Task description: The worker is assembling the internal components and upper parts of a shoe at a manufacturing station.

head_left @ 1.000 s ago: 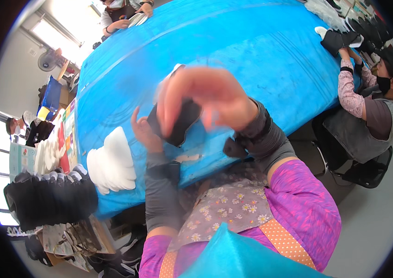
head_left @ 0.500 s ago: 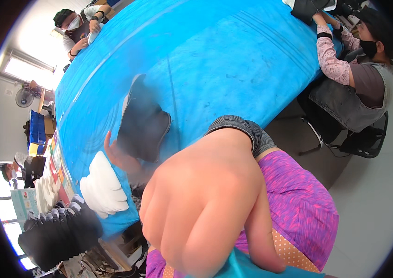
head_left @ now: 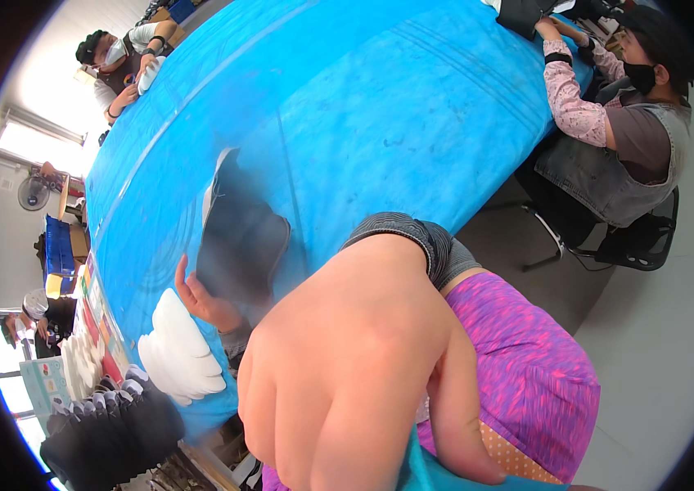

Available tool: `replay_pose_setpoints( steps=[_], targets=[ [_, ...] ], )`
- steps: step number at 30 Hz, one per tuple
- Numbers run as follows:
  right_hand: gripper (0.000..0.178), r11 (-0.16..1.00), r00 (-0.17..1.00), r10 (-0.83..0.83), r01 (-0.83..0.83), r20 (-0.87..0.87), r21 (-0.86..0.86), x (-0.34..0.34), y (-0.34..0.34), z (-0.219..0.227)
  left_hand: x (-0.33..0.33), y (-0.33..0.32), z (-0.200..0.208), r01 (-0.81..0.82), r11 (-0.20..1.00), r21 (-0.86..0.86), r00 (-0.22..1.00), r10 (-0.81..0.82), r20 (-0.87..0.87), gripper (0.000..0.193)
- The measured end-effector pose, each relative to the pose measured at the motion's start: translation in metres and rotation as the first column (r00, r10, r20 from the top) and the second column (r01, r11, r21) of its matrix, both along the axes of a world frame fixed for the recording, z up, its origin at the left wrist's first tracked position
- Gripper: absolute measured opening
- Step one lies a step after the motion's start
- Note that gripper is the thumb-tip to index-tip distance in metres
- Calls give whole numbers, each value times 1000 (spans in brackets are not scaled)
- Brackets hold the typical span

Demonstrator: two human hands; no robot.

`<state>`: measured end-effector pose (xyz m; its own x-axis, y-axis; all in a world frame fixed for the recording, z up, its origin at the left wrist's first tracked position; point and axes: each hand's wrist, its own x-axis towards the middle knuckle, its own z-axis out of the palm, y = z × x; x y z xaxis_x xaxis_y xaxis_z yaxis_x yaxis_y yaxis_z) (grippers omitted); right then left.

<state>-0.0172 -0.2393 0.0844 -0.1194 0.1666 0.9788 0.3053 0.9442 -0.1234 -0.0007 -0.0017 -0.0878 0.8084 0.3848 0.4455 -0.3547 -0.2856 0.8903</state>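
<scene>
Because the blue counter point(head_left: 380, 123) takes up most of the view, start there: it curves away from you, its cover bare in the middle, with other people seated at its far and right edges. A person in a grey vest point(head_left: 617, 164) sits on the right with forearms resting on the counter edge; another sits at the far left corner.

Your right hand point(head_left: 347, 385) comes next, raised so close to the camera that it blocks the lower middle of the picture. You see its back, fingers curled downward into a loose fist; what it grips, if anything, cannot be told from here, though a strip of teal material point(head_left: 445, 475) shows just beneath it.

Your left hand point(head_left: 208, 299) holds the dark shoe upper point(head_left: 236, 237) up off the counter, fingers wrapped around its lower edge from behind, likely so that you can look it over. It is blurred.

To the left of it lies a stack of white insoles point(head_left: 179, 356) at the near counter edge, and below that a row of black shoe parts point(head_left: 114, 430)
</scene>
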Motion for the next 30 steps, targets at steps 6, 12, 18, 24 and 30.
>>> replay_pose_setpoints(
  steps=[6, 12, 18, 24, 30],
  targets=[
    [51, 999, 1000, 3, -3, -4, 43, 1, -2, 3, 3, 3, -1, 16, 1000, 6, 1000, -16, 10, 39],
    [55, 994, 994, 106, -105, -15, 29, 0, -5, 13, 6, 10, -10, 76, 996, -57, 996, -73, 55, 39],
    [60, 983, 983, 181, -180, -22, 41, 0, -12, 24, 3, 3, -3, -19, 999, -25, 1000, 19, -4, 37],
    [60, 980, 978, 200, -198, -59, 33, -5, -5, 13, 3, 1, 1, -16, 1000, -11, 1000, 15, -11, 36],
    [60, 978, 981, 195, -193, -10, 82, 3, -15, 28, 5, 6, -3, -8, 1000, -17, 1000, 8, -14, 36]
  ],
)
